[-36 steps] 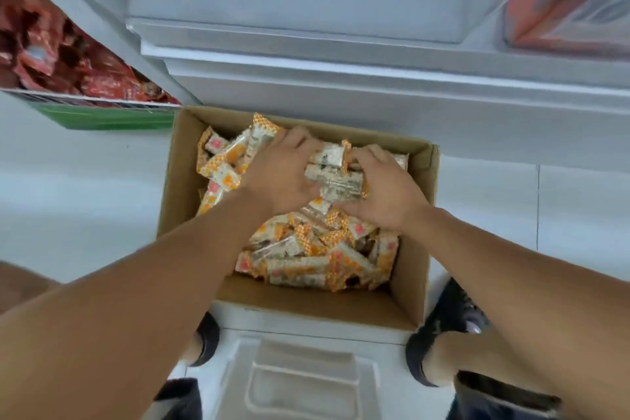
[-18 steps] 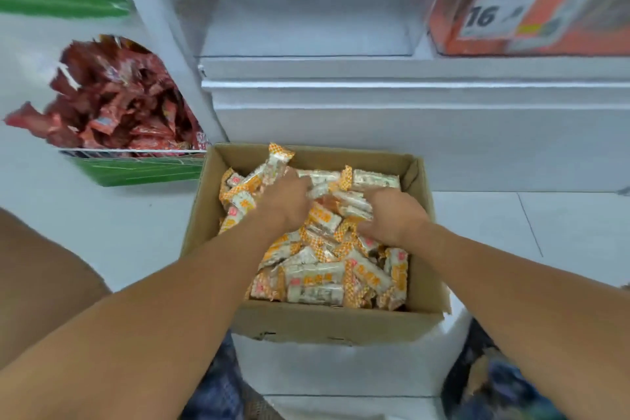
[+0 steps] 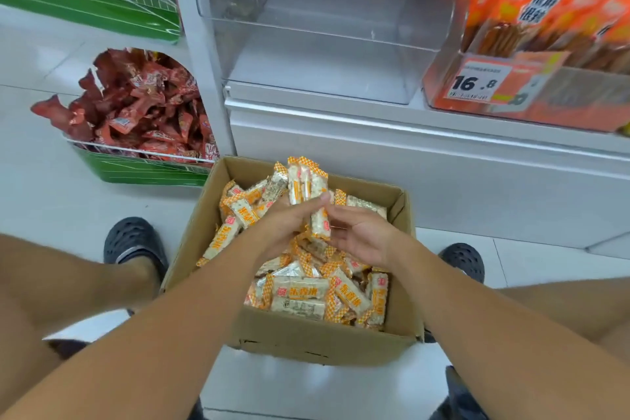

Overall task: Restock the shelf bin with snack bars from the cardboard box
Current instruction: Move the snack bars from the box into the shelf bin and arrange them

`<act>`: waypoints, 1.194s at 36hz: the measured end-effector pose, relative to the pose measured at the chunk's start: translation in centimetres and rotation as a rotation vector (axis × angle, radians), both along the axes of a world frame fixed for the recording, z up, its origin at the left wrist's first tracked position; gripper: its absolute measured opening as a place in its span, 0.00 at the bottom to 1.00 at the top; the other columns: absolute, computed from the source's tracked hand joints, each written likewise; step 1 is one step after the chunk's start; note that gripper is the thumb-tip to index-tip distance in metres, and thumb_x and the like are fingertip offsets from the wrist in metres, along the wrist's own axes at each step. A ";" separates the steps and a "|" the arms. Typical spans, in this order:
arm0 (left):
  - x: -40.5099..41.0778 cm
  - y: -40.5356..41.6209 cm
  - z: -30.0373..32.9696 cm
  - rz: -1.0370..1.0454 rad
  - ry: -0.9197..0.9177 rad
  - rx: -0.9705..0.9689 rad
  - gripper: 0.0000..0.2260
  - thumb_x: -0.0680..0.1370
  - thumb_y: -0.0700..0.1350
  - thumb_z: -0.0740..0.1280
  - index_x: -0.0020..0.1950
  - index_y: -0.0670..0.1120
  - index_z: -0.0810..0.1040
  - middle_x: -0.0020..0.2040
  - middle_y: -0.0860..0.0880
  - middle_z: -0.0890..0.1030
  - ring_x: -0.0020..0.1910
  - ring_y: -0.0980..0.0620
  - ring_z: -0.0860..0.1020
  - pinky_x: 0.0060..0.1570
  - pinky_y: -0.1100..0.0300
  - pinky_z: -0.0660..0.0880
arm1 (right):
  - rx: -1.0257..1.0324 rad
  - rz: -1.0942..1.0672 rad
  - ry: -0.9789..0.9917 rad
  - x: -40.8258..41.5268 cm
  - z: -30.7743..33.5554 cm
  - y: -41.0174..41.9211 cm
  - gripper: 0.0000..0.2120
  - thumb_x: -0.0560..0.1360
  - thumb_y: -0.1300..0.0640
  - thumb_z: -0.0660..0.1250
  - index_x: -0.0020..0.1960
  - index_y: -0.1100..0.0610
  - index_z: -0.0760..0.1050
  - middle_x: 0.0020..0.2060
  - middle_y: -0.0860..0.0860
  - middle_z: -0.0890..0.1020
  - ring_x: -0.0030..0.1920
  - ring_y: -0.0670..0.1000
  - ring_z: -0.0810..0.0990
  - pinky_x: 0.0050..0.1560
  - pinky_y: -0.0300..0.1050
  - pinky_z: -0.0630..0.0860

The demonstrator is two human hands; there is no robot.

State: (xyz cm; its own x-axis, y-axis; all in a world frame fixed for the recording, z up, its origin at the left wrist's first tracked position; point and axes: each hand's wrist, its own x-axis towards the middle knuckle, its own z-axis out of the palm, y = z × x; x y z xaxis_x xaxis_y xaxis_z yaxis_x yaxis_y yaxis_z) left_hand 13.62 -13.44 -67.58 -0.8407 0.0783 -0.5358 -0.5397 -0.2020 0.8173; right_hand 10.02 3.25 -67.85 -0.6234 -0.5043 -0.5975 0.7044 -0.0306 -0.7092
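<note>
- We are gripping a handful of snack bars (image 3: 306,186) in our left hand (image 3: 289,225), above the cardboard box (image 3: 306,341).
- Our right hand (image 3: 361,237) is pinching one bar; we are advising squaring them before lifting to the far clear shelf bin (image 3: 327,54).

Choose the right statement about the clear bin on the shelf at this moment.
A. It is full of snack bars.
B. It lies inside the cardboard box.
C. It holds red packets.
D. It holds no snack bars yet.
D: the clear bin shows only bare walls and floor, while the bars are in the left hand and right hand above the box.
</note>
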 end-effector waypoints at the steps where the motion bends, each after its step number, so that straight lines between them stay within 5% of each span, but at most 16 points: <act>1: 0.1 -0.4 -0.6 0.025 -0.024 -0.027 0.43 0.65 0.57 0.80 0.73 0.42 0.68 0.65 0.43 0.79 0.63 0.47 0.78 0.67 0.48 0.72 | 0.049 0.015 0.025 -0.2 -0.2 -0.2 0.15 0.78 0.57 0.70 0.63 0.61 0.79 0.57 0.53 0.82 0.52 0.53 0.81 0.56 0.47 0.79; 4: 0.3 -1.5 -1.7 0.045 -0.112 -0.104 0.53 0.65 0.52 0.82 0.80 0.44 0.53 0.73 0.44 0.71 0.68 0.45 0.73 0.55 0.51 0.76 | 0.273 0.107 0.144 -0.6 -1.1 -0.6 0.14 0.77 0.57 0.72 0.59 0.65 0.81 0.52 0.55 0.85 0.47 0.53 0.83 0.44 0.44 0.81; 8: 0.1 -2.3 -2.9 0.093 -0.136 -0.300 0.56 0.66 0.53 0.81 0.81 0.46 0.46 0.79 0.42 0.59 0.75 0.41 0.63 0.67 0.45 0.69 | 0.820 0.167 0.661 -1.5 -3.3 0.3 0.12 0.73 0.55 0.76 0.39 0.64 0.83 0.34 0.54 0.83 0.35 0.50 0.79 0.41 0.47 0.77; 10: 0.0 -2.1 -3.0 0.089 -0.122 -0.354 0.54 0.67 0.54 0.80 0.81 0.44 0.47 0.79 0.43 0.59 0.75 0.41 0.64 0.67 0.46 0.67 | 0.984 0.378 0.844 -1.5 -3.7 1.5 0.03 0.71 0.59 0.73 0.42 0.59 0.84 0.40 0.50 0.84 0.41 0.48 0.79 0.45 0.44 0.78; 14: -0.6 -1.8 -3.4 0.087 -0.134 -0.328 0.54 0.67 0.57 0.79 0.81 0.46 0.47 0.79 0.43 0.58 0.75 0.40 0.63 0.65 0.46 0.69 | 1.097 0.801 0.803 -1.7 -4.7 3.8 0.15 0.70 0.61 0.72 0.56 0.54 0.77 0.52 0.51 0.80 0.52 0.53 0.78 0.52 0.47 0.78; 21: -0.8 -1.3 -4.0 0.060 -0.128 -0.314 0.54 0.68 0.56 0.79 0.81 0.46 0.45 0.81 0.44 0.53 0.77 0.40 0.58 0.71 0.44 0.63 | 1.075 0.649 0.779 -1.0 -5.9 4.5 0.25 0.68 0.58 0.80 0.60 0.54 0.74 0.54 0.51 0.77 0.51 0.53 0.76 0.52 0.49 0.77; 27: -1.0 -1.5 -4.0 0.084 -0.134 -0.320 0.56 0.65 0.54 0.81 0.81 0.48 0.47 0.80 0.44 0.55 0.76 0.40 0.62 0.70 0.45 0.66 | 1.273 0.746 0.792 -1.0 -5.9 3.6 0.17 0.73 0.56 0.75 0.58 0.54 0.71 0.53 0.53 0.78 0.49 0.55 0.78 0.47 0.50 0.78; 30: -0.8 -1.6 -4.0 0.101 -0.132 -0.294 0.54 0.67 0.53 0.80 0.81 0.48 0.46 0.81 0.44 0.55 0.76 0.40 0.63 0.67 0.48 0.66 | 1.242 0.730 0.809 -1.0 -5.6 3.6 0.17 0.72 0.52 0.75 0.56 0.55 0.75 0.49 0.51 0.79 0.48 0.54 0.79 0.42 0.46 0.74; 34: -0.6 -1.7 -3.8 0.128 -0.137 -0.264 0.52 0.70 0.53 0.78 0.81 0.49 0.46 0.81 0.44 0.54 0.76 0.41 0.61 0.70 0.46 0.64 | 1.046 0.567 0.734 -2.1 -4.5 3.7 0.07 0.72 0.55 0.75 0.42 0.57 0.78 0.36 0.50 0.78 0.38 0.50 0.76 0.42 0.45 0.74; 38: -0.5 -1.7 -3.3 0.146 -0.155 -0.205 0.50 0.72 0.52 0.77 0.81 0.49 0.44 0.80 0.44 0.55 0.76 0.42 0.62 0.68 0.45 0.65 | 0.727 0.155 0.532 -3.3 -2.2 2.9 0.13 0.77 0.58 0.65 0.33 0.57 0.73 0.31 0.54 0.73 0.33 0.51 0.71 0.36 0.46 0.71; 43: -0.5 -1.5 -2.7 0.138 -0.126 -0.172 0.50 0.72 0.51 0.76 0.81 0.49 0.44 0.81 0.45 0.53 0.77 0.43 0.59 0.72 0.44 0.63 | 0.329 -0.002 0.266 -3.5 -0.6 1.8 0.07 0.79 0.61 0.64 0.52 0.61 0.81 0.39 0.55 0.78 0.37 0.51 0.76 0.36 0.43 0.75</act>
State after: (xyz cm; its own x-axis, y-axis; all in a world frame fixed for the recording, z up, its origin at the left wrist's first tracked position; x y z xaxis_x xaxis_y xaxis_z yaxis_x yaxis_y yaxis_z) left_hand 13.14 -14.94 -70.25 -0.7627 -0.1335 -0.6328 -0.6167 -0.1446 0.7738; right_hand 6.54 5.01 -68.49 -0.7784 -0.3120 -0.5448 0.4961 0.2262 -0.8383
